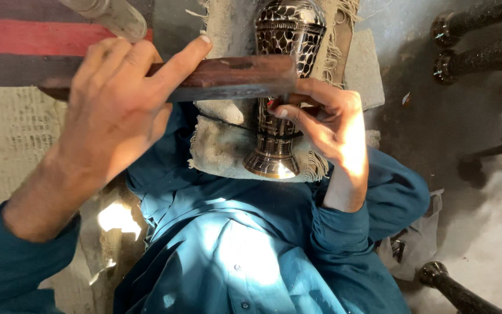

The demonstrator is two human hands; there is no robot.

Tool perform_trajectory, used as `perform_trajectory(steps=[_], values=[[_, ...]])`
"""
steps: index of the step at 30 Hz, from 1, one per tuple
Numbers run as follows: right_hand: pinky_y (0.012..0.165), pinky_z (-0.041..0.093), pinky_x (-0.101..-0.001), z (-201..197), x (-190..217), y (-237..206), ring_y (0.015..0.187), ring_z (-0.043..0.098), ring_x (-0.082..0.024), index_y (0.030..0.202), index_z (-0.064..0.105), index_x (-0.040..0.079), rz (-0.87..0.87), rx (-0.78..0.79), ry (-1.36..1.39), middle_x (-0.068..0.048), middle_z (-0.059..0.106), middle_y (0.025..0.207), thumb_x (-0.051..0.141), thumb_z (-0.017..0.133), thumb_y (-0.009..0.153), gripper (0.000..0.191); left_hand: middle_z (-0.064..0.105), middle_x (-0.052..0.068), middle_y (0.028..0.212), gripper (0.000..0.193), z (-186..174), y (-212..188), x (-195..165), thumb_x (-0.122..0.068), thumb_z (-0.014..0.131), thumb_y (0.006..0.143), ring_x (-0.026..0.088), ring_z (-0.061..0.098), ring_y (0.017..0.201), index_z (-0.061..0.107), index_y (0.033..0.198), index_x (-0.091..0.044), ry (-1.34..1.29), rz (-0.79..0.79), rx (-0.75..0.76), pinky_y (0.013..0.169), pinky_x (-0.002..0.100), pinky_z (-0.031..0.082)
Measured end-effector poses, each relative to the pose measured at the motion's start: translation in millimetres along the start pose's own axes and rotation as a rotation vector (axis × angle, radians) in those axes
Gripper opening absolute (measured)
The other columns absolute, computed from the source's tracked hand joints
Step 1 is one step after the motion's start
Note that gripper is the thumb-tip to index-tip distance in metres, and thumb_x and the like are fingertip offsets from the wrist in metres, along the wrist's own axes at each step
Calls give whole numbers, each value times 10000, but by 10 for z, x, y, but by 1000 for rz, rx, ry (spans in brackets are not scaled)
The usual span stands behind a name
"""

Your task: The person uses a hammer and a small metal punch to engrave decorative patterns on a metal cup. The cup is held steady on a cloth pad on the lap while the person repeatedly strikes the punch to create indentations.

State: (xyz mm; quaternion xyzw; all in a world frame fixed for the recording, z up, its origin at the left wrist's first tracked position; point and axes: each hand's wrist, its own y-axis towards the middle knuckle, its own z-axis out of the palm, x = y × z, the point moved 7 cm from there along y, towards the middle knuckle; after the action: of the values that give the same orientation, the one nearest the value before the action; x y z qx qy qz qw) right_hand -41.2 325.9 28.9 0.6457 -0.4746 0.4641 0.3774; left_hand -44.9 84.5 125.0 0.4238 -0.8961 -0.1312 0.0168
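Observation:
An engraved metal vase, dark with silvery leaf patterns, lies on a frayed pale cloth pad, its round foot pointing toward me. My left hand is shut on a dark wooden bar, held level across the vase's middle. My right hand pinches a small tool with a reddish end against the side of the vase, just under the bar. My teal sleeves and shirt fill the lower part of the view.
Dark engraved metal pieces lie at the upper right and lower right. A grey stone block sits beside the pad. A red and dark striped mat and a pale cylinder are at the upper left.

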Motion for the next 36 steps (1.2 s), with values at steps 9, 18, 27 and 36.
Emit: perform_trajectory(steps=[9,18,27,36], values=[[908,626,-263,-65,-106,-27,1008,763,-170,1225,651,-83,-29,-11,265,-121,767,1071,-25,762,963,291,561,104,1030,916,72,57,-28,-34,825,792,297,617,969,413,1594,-196,-99,-77,98,870,452,528],[898,621,-276,-139,-95,-94,988,767,-200,1225,661,-108,-15,-44,345,-163,765,1053,-81,747,955,285,556,108,980,850,-56,178,-157,-23,820,763,287,591,941,474,1533,-125,-151,-55,61,877,440,495],[891,611,-258,-196,-127,-133,967,753,-184,1278,670,-94,-95,8,452,-170,760,1040,-74,673,1012,267,559,114,980,849,-58,282,-230,-7,809,772,325,586,927,463,1535,-149,-82,-47,114,852,473,494],[889,618,-293,-247,-204,-129,980,752,-189,1171,681,-90,-67,-38,387,-158,769,1064,-101,729,961,216,567,105,964,785,-83,369,-332,-37,796,799,311,603,924,506,1518,-162,78,6,94,839,452,502]])
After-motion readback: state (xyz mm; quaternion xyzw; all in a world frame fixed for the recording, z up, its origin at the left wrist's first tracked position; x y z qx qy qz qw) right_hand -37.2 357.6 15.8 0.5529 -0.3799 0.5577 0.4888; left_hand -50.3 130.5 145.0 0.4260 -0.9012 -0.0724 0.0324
